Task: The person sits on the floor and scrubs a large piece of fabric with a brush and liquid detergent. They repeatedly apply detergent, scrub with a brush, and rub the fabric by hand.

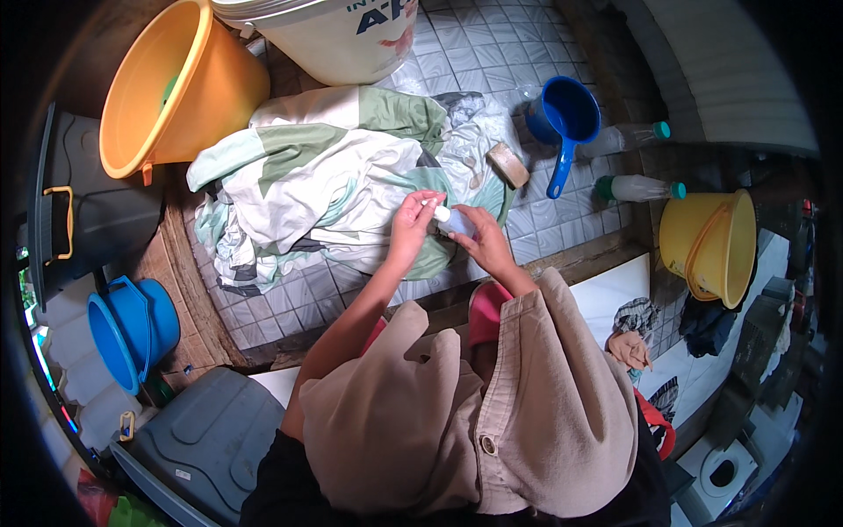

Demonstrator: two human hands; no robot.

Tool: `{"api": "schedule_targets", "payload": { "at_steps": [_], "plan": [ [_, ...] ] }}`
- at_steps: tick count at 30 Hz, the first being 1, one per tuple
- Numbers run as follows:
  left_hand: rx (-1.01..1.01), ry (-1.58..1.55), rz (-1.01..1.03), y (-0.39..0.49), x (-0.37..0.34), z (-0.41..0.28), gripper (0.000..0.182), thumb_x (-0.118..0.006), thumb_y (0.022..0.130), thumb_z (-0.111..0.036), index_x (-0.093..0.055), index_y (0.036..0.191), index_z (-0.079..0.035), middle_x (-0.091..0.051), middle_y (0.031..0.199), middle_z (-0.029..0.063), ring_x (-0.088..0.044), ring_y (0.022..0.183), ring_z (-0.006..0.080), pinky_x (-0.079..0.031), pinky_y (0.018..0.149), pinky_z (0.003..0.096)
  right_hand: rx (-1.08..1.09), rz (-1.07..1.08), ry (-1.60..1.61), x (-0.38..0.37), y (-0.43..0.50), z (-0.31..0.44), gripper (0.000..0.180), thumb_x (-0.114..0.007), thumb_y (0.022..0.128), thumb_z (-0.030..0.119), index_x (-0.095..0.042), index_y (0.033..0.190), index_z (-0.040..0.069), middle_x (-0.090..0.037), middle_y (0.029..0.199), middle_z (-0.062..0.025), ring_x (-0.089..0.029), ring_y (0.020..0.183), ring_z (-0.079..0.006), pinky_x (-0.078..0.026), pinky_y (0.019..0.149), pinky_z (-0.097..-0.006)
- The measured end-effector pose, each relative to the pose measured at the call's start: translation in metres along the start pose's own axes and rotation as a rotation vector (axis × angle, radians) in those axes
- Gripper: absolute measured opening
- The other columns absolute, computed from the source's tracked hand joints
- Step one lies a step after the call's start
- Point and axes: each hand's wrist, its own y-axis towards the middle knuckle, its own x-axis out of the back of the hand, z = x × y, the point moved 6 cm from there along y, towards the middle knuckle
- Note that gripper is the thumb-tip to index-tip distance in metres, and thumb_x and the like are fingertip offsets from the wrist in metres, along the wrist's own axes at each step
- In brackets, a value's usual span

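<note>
My right hand [486,237] holds a small translucent plastic bottle [460,224] with a white neck, tilted up to the left. At the neck, the fingertips of my left hand [411,221] pinch a small white cap [425,202]. My fingers partly cover it, so whether it is off the bottle I cannot tell. Beneath both hands lies a rumpled cloth [316,184] patterned in white, green and dark grey, spread over the tiled floor. On its right side rests a brown block-shaped scrub brush [508,165].
A blue dipper [560,112] and two plastic bottles with green caps [635,188] stand or lie at right, near a yellow bucket [705,244]. An orange tub [230,92] and a white pail [329,39] are behind the cloth. A blue bucket [161,323] and grey bins [204,441] flank the left.
</note>
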Motion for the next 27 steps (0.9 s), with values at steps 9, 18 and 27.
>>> {"api": "schedule_targets", "payload": {
  "at_steps": [9, 18, 27],
  "plan": [
    [0.121, -0.240, 0.069, -0.013, -0.022, 0.007, 0.030, -0.053, 0.094, -0.013, -0.039, 0.120, -0.006, -0.057, 0.125, 0.0136, -0.054, 0.102, 0.0139, -0.040, 0.092, 0.0279, -0.191, 0.012, 0.476, -0.024, -0.031, -0.045, 0.050, -0.075, 0.075, 0.014, -0.056, 0.121, 0.008, -0.056, 0.113, -0.0086, -0.055, 0.104, -0.0202, -0.045, 0.085, -0.0323],
    [0.056, 0.052, 0.064, -0.006, -0.025, 0.006, 0.032, -0.054, 0.095, -0.027, -0.061, 0.111, 0.000, -0.054, 0.126, 0.0107, -0.048, 0.116, 0.0161, -0.032, 0.102, 0.0310, -0.248, -0.023, 0.503, -0.011, -0.032, -0.034, 0.051, -0.076, 0.076, 0.015, -0.056, 0.122, 0.008, -0.056, 0.113, -0.0059, -0.055, 0.097, -0.0177, -0.045, 0.083, -0.0307],
    [-0.319, 0.772, -0.035, -0.007, -0.005, -0.005, 0.030, -0.051, 0.094, -0.019, -0.058, 0.120, -0.005, -0.051, 0.128, 0.0135, -0.047, 0.118, 0.0301, -0.034, 0.101, 0.0363, -0.253, -0.344, 0.404, 0.031, -0.061, -0.082, 0.051, -0.071, 0.080, 0.017, -0.046, 0.122, 0.004, -0.054, 0.108, -0.0079, -0.050, 0.098, -0.0167, -0.042, 0.086, -0.0295]
  ]
}}
